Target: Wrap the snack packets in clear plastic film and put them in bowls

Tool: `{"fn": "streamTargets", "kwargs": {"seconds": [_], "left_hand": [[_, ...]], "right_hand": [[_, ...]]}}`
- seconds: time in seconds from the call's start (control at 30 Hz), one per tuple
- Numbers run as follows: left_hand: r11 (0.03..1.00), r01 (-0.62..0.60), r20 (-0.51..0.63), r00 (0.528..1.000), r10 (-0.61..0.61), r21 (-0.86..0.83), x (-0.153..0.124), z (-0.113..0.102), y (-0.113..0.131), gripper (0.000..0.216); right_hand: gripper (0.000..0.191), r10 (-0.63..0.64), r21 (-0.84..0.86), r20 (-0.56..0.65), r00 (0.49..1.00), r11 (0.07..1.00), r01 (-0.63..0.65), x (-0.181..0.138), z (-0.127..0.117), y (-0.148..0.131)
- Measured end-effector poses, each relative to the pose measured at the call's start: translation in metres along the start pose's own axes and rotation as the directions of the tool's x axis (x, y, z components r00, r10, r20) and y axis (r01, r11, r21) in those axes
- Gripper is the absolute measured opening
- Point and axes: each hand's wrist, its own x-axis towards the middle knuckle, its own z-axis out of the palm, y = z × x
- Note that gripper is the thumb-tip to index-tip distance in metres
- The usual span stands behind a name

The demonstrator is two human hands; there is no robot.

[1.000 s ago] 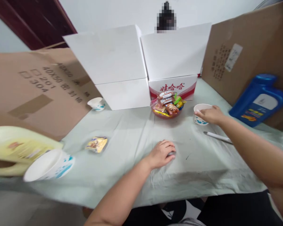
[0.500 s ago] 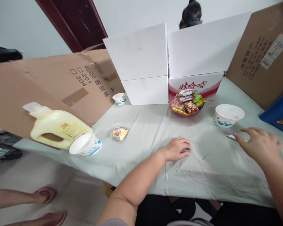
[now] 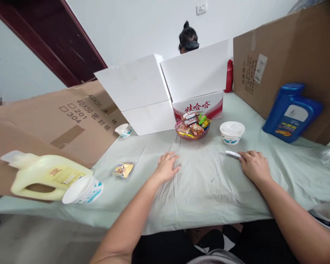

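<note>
My right hand (image 3: pixel 254 165) rests low over the table, its fingers closed on the near end of a slim white-and-silver object (image 3: pixel 232 153). Too small to name for certain, it points left with its far end free. Behind it stands a white paper bowl (image 3: pixel 232 133) with a blue leaf print. My left hand (image 3: pixel 167 168) lies palm down on the cloth, fingers apart and slightly bent, with nothing visible in it. Beyond it is a reddish bowl (image 3: pixel 191 136) heaped with wrapped snacks. A yellow snack packet (image 3: pixel 123 169) lies to its left.
A yellow jug (image 3: pixel 55 172) lies tilted at the left beside a tipped paper bowl (image 3: pixel 91 190). A smaller paper cup (image 3: pixel 123 130) stands by white boxes (image 3: pixel 147 115). At right, a blue bottle (image 3: pixel 291 113) leans before a brown carton (image 3: pixel 275 47). A person (image 3: pixel 188 38) is behind the boxes.
My right hand has come down and closed on the end of the slim object. My left hand's fingers have spread a little. The view has turned right.
</note>
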Motion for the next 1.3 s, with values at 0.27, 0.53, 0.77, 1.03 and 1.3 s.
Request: {"fn": "streamTargets", "kwargs": {"seconds": [0.27, 0.53, 0.77, 1.03, 1.3], "left_hand": [[0.627, 0.729, -0.22, 0.587, -0.779, -0.274, -0.062, -0.062, -0.152, 0.053], [0.665, 0.411, -0.171, 0.758, -0.629, -0.623, -0.047, -0.029, -0.096, 0.065], [-0.147, 0.185, 0.184, 0.983, 0.022, -0.972, -0.021, 0.021, 0.047, 0.059], [0.671, -0.201, -0.359, 0.927, -0.105, -0.714, -0.03, 0.054, 0.068, 0.045], [0.876, -0.363, -0.559, 0.818, 0.137, -0.316, -0.037, 0.057, 0.055, 0.046]], "right_hand": [[0.032, -0.083, 0.127, -0.003, 0.997, 0.989, 0.083, -0.003, -0.001, 0.001], [0.03, -0.245, 0.245, -0.031, 0.969, 0.938, 0.245, -0.009, 0.003, -0.017], [0.031, -0.41, 0.566, -0.23, 0.883, 0.681, 0.464, -0.018, -0.008, -0.028], [0.033, -0.616, 0.534, -0.106, 0.78, 0.627, 0.568, -0.04, -0.008, -0.054], [0.032, -0.569, 0.367, -0.038, 0.821, 0.757, 0.541, -0.027, -0.006, -0.048]]}}
